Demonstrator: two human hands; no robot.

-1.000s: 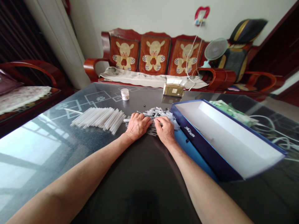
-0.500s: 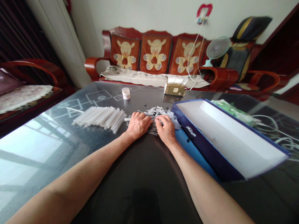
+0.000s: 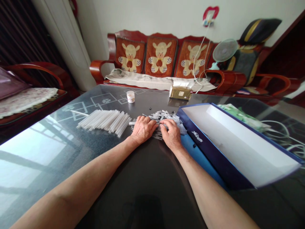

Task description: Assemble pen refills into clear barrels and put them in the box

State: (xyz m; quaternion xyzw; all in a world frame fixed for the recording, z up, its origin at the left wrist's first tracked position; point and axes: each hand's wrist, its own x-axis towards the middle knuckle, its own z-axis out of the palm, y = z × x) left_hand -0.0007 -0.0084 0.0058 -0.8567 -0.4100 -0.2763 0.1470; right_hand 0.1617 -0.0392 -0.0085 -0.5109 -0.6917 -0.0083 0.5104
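Note:
My left hand (image 3: 144, 129) is closed low over the dark table. The end of a whitish plastic tube (image 3: 132, 123) sticks out on its left side, and the hand seems wrapped round it. Thumb and forefinger of my right hand (image 3: 172, 134) pinch together close to the left fingertips; what lies between them is too small to make out. Thin rods with metal tips (image 3: 158, 136) lie under and between the hands, partly hidden. Just beyond the right hand is a heap of short, translucent plastic pieces (image 3: 164, 114). A row of white plastic tubes (image 3: 105, 121) lies to the left.
A large blue box with a white inside (image 3: 228, 140) stands at the right, over a blue sheet (image 3: 199, 156). Farther back are a small white jar (image 3: 130, 96) and a tissue box (image 3: 180, 93). Green packaging (image 3: 244, 117) and white cable (image 3: 278, 127) lie beyond the box.
The whole view has shifted slightly, so everything sits a little lower and to the right. Both hands keep nearly the same closed pose, fingertips close together.

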